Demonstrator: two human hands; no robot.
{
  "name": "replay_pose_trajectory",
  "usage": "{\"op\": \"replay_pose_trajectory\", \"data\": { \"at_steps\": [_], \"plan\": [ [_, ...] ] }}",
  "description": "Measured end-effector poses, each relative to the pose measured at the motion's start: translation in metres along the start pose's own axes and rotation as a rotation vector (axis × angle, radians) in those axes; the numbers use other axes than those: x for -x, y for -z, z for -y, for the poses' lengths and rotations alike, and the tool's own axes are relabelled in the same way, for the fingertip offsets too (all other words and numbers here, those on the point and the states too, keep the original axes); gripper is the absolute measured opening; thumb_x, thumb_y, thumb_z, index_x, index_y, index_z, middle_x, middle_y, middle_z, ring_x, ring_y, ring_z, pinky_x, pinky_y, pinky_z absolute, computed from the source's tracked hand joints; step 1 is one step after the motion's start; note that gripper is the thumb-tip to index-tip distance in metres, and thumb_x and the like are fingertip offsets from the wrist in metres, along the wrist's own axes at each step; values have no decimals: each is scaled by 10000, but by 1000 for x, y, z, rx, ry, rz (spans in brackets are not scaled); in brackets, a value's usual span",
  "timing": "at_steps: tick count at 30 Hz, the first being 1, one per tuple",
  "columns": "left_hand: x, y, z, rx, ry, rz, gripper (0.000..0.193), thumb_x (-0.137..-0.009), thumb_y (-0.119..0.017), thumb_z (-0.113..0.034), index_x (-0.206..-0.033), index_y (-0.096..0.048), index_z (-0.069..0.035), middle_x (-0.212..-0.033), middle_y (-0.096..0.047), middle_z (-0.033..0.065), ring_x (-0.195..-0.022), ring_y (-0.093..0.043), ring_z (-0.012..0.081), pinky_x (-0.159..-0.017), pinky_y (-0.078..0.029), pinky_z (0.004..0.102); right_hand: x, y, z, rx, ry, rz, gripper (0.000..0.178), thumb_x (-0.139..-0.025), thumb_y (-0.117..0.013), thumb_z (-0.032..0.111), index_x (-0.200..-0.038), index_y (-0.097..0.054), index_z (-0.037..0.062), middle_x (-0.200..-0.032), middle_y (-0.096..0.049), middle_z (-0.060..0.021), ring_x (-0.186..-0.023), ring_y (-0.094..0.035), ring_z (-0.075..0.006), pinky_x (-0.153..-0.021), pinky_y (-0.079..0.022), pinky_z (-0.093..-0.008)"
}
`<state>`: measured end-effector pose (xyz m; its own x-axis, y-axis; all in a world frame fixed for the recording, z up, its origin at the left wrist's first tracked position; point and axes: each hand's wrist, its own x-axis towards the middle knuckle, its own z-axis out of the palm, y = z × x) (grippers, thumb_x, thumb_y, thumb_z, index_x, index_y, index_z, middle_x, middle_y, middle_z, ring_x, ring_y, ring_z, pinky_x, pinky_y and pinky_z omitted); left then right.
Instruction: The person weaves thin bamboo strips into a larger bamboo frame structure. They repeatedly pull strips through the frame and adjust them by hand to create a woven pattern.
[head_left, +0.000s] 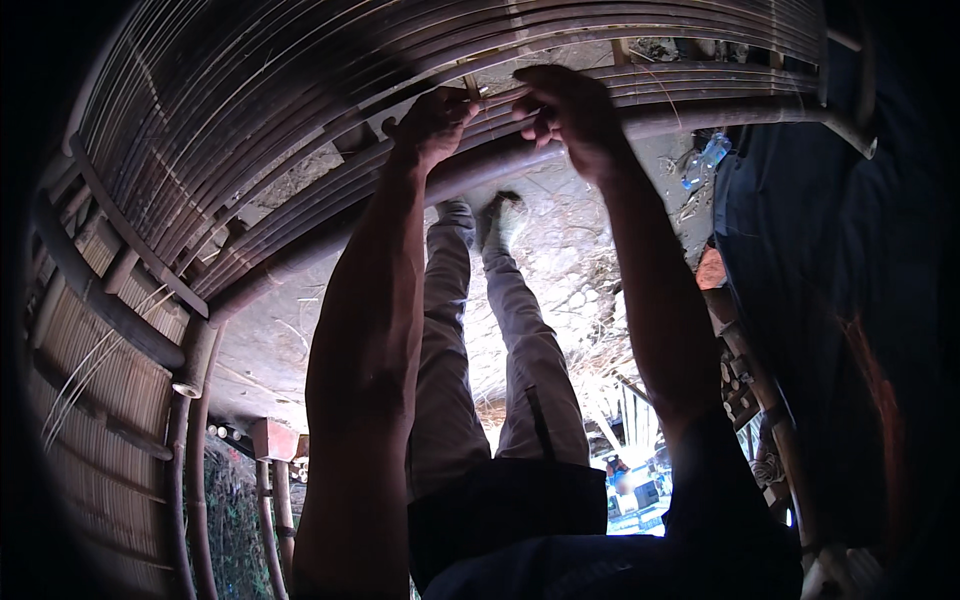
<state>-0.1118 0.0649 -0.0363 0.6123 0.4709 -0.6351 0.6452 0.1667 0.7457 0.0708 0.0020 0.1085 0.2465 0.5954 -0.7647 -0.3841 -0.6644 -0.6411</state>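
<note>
Both hands are raised over the front edge of a slatted bamboo frame (330, 190), which looks like a bench or bed. My left hand (438, 127) is closed, its fingertips pinching one end of a thin pale strip (500, 98). This strip, likely cane or a split bamboo tie, stretches across to my right hand (572, 112). The right thumb and fingers are bent around its other end, with the index finger raised above it. Beneath my hands runs a thick round bamboo pole (500, 168), along the slats' near edge. Shadow hides the fine detail at the fingertips.
Loose pale strands (85, 375) hang from the frame's left corner, above a slatted side panel (100, 440). A clear plastic bottle (707, 160) lies on the ground to the right, beside a large dark cloth (830, 300). My legs (490, 330) stand below on littered ground.
</note>
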Motion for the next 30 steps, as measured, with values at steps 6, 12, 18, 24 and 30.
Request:
{"op": "replay_pose_trajectory", "data": {
  "at_steps": [6,12,18,24,30],
  "plan": [
    [2,5,-17,-233,-157,69,334,-942,-479,-397,-1176,-600,-192,-1138,-609,54,-1006,-603,247,-908,-450,421,-85,2,-93,1085,426,-89,313,-871,-597,285,-1006,-644,6,-654,-673,-91,-569,-668,-155,-513,-512,-276],
    [11,-3,-10,-317,-178,-101,318,-942,-505,-376,-1111,-588,-120,-1051,-637,80,-947,-620,242,-795,-455,443,-77,-19,-34,475,-299,-54,78,-791,-662,140,-817,-694,74,-699,-633,-35,-584,-568,-133,-587,-504,-319],
    [24,4,-25,-337,-44,-132,415,-920,-504,-478,-1102,-595,-116,-1027,-681,51,-985,-631,240,-882,-413,458,-70,-19,-53,-278,-366,-28,132,-877,-600,160,-816,-638,48,-609,-505,10,-560,-509,-110,-571,-478,-302],
    [12,-7,-25,-423,26,-148,567,-894,-482,-558,-1292,-428,-157,-1112,-667,-10,-1128,-567,230,-916,-218,669,-82,-1,-38,558,-126,-454,293,-842,-608,247,-1064,-606,56,-887,-638,-127,-783,-636,-246,-668,-529,-382],
    [17,0,-26,-357,72,-166,639,-885,-497,-569,-1351,-385,-147,-1163,-643,17,-1125,-572,222,-913,-205,679,-87,-22,-30,1342,-13,-312,429,-765,-645,333,-1076,-615,39,-1060,-641,-197,-987,-634,-344,-856,-515,-445]
  ]
}}
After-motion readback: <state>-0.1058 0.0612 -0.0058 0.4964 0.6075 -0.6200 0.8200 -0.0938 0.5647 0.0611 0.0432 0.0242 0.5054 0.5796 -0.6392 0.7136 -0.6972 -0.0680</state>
